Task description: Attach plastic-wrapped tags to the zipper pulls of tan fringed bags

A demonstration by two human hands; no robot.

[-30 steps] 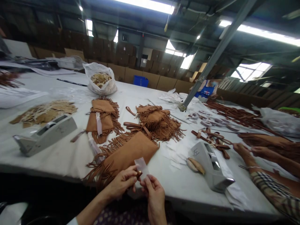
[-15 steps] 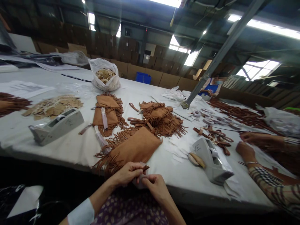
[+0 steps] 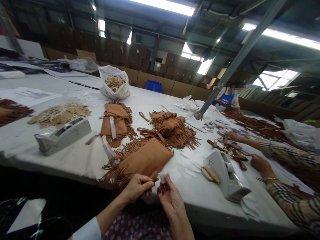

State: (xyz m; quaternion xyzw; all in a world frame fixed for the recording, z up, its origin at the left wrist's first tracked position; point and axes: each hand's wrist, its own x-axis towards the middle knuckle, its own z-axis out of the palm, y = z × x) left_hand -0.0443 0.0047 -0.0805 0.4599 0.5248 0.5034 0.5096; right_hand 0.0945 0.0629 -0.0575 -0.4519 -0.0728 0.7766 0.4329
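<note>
A tan fringed leather bag (image 3: 147, 158) lies at the table's front edge, just beyond my hands. My left hand (image 3: 137, 188) is closed in a pinch at the bag's near edge, on what looks like a brown strap, mostly hidden by the fingers. A small gold-coloured bit of metal shows beside the fingertips. Between thumb and fingers my right hand (image 3: 171, 196) grips a small piece of white tissue paper (image 3: 163, 177), palm turned partly upward. More white paper pieces (image 3: 191, 163) are scattered to the right of the bag.
Tape dispensers stand left (image 3: 65, 135) and right (image 3: 228, 176). Other fringed bags (image 3: 115, 121) and a fringed pile (image 3: 172, 128) lie beyond. A plastic bag (image 3: 115, 83) stands at the back. A co-worker's hands (image 3: 260, 165) reach toward brown straps (image 3: 231, 150) at right.
My hands have drawn apart; the right has turned its palm up with the white tissue. The brown end is now less visible at my left hand. The co-worker's far hand has reached leftward.
</note>
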